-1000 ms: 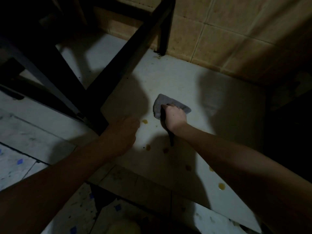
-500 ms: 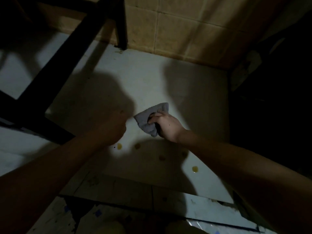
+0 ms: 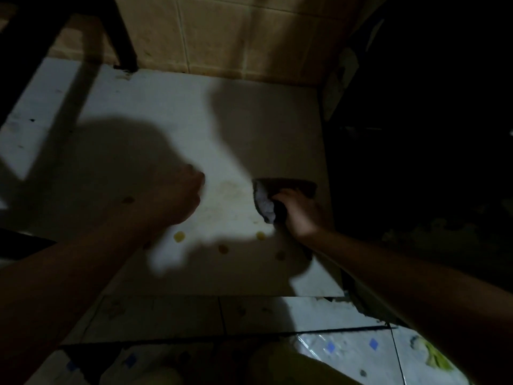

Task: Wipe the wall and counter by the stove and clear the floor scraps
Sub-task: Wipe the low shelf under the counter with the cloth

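A grey cloth (image 3: 266,202) lies bunched on the white counter (image 3: 172,107), near its right edge. My right hand (image 3: 301,213) is closed on the cloth and presses it onto the surface. My left hand (image 3: 180,197) hovers over the middle of the counter as a loose fist, holding nothing. Several small yellow-brown spots (image 3: 179,236) dot the counter just in front of both hands. The tan tiled wall (image 3: 222,34) rises behind the counter.
A black stand leg (image 3: 125,43) meets the counter at the back left. Dark, unlit space lies to the right of the counter. Below the counter's front edge is a tiled floor (image 3: 347,354) with blue diamonds and greenish scraps (image 3: 433,354) at the lower right.
My right hand has dragged the cloth to the right, toward the counter's right edge. The view has swung left to right, so the black stand has slid to the frame's left.
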`<state>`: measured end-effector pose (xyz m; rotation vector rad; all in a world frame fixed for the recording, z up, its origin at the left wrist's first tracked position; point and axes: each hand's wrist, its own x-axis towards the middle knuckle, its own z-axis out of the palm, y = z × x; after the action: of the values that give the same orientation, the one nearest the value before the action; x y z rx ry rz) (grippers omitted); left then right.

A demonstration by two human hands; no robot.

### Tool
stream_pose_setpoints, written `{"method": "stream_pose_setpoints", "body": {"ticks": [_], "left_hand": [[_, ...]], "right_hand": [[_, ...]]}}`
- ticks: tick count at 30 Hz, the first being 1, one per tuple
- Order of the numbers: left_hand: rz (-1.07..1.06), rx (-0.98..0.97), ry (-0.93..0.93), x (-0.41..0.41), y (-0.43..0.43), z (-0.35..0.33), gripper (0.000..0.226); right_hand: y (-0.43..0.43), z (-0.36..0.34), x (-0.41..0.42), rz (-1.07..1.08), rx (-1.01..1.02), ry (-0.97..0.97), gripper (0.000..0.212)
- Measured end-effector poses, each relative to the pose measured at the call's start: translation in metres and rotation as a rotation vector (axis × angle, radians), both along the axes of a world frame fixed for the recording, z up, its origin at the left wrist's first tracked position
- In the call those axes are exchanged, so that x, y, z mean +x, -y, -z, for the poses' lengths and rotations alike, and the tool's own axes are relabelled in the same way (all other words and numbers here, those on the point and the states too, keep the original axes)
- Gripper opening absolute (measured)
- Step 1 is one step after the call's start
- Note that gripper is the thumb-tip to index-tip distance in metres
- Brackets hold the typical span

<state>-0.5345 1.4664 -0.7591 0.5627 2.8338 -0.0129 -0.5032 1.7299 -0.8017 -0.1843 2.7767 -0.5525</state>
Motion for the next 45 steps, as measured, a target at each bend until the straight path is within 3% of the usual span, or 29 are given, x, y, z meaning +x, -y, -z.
{"method": "stream_pose_setpoints", "body": {"ticks": [4, 8, 13, 17, 19, 22, 27, 33, 37, 40, 42, 45], "left_hand": [[0.123, -0.072, -0.020, 0.004, 0.002, 0.014, 0.033], [0.105, -0.088, -0.049, 0.010, 0.007, 0.013, 0.029], [0.011, -0.146, 0.072, 0.021, 0.041, 0.014, 0.051], [-0.159, -0.085, 0.114, 0.049, 0.063, 0.011, 0.030], [-0.143, -0.077, 0.041, 0.063, 0.074, 0.008, 0.027], [-0.108, -0.102, -0.026, 0.081, 0.093, 0.003, 0.025], [-0.131, -0.173, 0.099, 0.114, 0.114, 0.003, 0.032], [-0.139, -0.193, 0.143, 0.142, 0.133, 0.003, 0.035], [-0.137, -0.149, 0.107, 0.148, 0.130, 0.004, 0.036], [-0.116, -0.158, 0.060, 0.142, 0.128, -0.003, 0.033], [-0.085, -0.131, -0.001, 0.138, 0.125, -0.006, 0.029], [-0.087, -0.131, -0.042, 0.128, 0.121, -0.012, 0.026]], "right_hand": [[-0.006, 0.005, 0.015, 0.061, 0.130, 0.080, 0.038], [0.011, 0.001, 0.022, 0.070, 0.160, 0.099, 0.039], [0.042, -0.010, 0.027, -0.002, 0.241, 0.035, 0.050], [0.086, -0.012, 0.018, -0.156, 0.232, 0.117, 0.058], [0.110, -0.014, 0.011, -0.196, 0.223, 0.145, 0.068], [0.144, -0.016, 0.002, -0.223, 0.232, 0.134, 0.061], [0.194, -0.017, -0.011, -0.318, 0.216, 0.085, 0.059], [0.240, -0.013, -0.020, -0.536, 0.198, -0.045, 0.036], [0.241, -0.010, -0.025, -0.699, 0.187, -0.097, 0.041], [0.229, -0.011, -0.019, -0.880, -0.003, 0.063, 0.028], [0.221, -0.010, -0.014, -0.820, -0.021, 0.110, 0.037], [0.198, -0.008, -0.008, -0.894, -0.025, 0.000, 0.040]]}}
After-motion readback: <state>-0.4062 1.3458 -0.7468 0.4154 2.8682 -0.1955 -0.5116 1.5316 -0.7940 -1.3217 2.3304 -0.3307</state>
